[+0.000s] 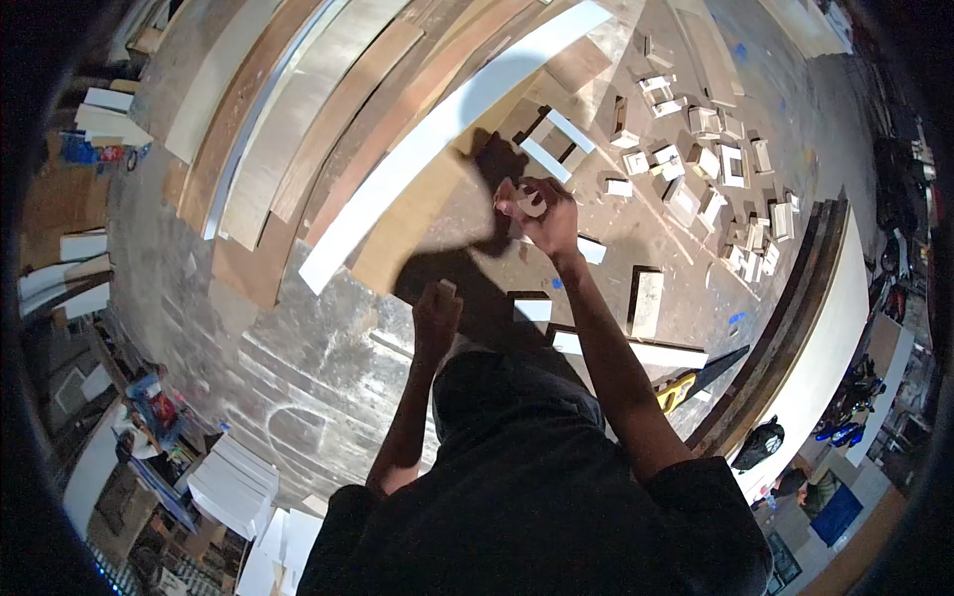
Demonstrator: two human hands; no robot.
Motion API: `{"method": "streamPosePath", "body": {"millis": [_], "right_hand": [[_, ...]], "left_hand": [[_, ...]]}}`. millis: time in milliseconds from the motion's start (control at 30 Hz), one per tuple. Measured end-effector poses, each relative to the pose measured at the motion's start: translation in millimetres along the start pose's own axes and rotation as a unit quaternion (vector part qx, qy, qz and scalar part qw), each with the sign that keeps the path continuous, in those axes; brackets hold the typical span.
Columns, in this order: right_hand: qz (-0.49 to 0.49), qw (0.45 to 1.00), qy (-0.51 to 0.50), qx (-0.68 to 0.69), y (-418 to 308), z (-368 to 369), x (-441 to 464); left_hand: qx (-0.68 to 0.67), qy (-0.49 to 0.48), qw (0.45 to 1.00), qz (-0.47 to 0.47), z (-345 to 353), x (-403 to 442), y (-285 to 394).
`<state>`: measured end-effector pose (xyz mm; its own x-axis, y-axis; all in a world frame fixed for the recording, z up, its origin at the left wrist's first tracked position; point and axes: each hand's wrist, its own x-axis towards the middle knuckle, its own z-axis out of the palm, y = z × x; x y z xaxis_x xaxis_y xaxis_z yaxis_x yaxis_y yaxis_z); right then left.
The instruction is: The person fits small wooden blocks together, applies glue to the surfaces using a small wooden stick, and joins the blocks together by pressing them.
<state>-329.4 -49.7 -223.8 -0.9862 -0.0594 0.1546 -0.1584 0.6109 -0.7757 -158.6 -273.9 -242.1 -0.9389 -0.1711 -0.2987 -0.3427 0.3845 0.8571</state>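
Note:
My right hand is raised over the floor, its fingers curled around a small pale ring-shaped piece whose exact kind I cannot make out. Lower and to the left, my left hand is closed, with the end of a small pale block poking out at its top. Beyond the right hand lies a white rectangular frame. A short white block rests on the floor between the two forearms.
Long boards and a white strip lie at the upper left. Several small wooden pieces are scattered at the upper right. A handsaw with a yellow handle sits right of my right forearm, near a long white panel.

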Motion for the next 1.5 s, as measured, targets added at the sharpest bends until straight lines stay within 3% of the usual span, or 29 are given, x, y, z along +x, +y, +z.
{"method": "streamPosePath", "body": {"millis": [67, 133, 233, 300, 333, 433, 467, 533, 600, 700, 733, 833, 933, 1033, 1100, 1300, 1400, 1500], "right_hand": [[0.005, 1.000, -0.015, 0.005, -1, 2, 3], [0.008, 0.999, -0.031, 0.008, 2, 5, 4], [-0.024, 0.999, -0.023, 0.010, 5, 5, 6], [-0.076, 0.997, -0.018, -0.020, -2, 1, 7], [-0.079, 0.997, -0.017, -0.020, -4, 0, 8], [-0.056, 0.998, -0.016, 0.010, -9, 0, 8], [-0.056, 0.998, -0.013, 0.008, -13, -2, 7], [-0.022, 0.999, -0.031, -0.010, -18, -8, 7], [-0.050, 0.998, -0.023, -0.005, -9, -7, 4], [-0.055, 0.997, -0.040, -0.035, -12, -9, 3], [-0.045, 0.997, -0.040, -0.042, -13, -12, 3], [-0.039, 0.997, -0.044, -0.055, -11, -13, 2], [-0.051, 0.995, -0.054, -0.069, -8, -10, 2], [-0.047, 0.996, -0.036, -0.073, -9, -8, -2], [-0.038, 0.997, -0.013, -0.070, -11, -10, -3], [0.006, 0.998, 0.032, -0.055, -10, -12, -9], [0.003, 0.998, 0.055, -0.034, -5, -1, -14], [0.011, 0.997, 0.001, -0.076, 2, 5, -17]], "left_hand": [[0.018, -0.016, 0.999, 0.048, 14, 30, -5], [0.043, -0.020, 0.997, 0.058, 18, 61, 45], [-0.029, -0.025, 0.994, 0.101, 40, 111, 47], [-0.022, -0.015, 0.976, 0.216, 47, 136, 65], [-0.023, -0.013, 0.976, 0.218, 46, 146, 68], [0.002, -0.099, 0.962, 0.253, 66, 180, 32], [-0.142, -0.146, 0.962, 0.180, 84, 194, 4], [-0.281, -0.193, 0.935, 0.100, 94, 200, -1], [-0.123, -0.143, 0.944, 0.270, 85, 188, 18], [-0.007, -0.106, 0.949, 0.295, 78, 181, 25], [-0.008, -0.107, 0.950, 0.294, 81, 181, 25], [-0.144, -0.096, 0.969, 0.176, 99, 184, 11], [-0.152, -0.132, 0.962, 0.183, 96, 179, 17], [-0.033, -0.143, 0.975, 0.164, 100, 179, 15], [0.045, -0.096, 0.973, 0.207, 88, 168, 39], [0.019, -0.062, 0.969, 0.240, 84, 160, 47], [0.013, -0.085, 0.975, 0.206, 85, 160, 44], [0.037, -0.128, 0.972, 0.196, 79, 161, 47]]}}
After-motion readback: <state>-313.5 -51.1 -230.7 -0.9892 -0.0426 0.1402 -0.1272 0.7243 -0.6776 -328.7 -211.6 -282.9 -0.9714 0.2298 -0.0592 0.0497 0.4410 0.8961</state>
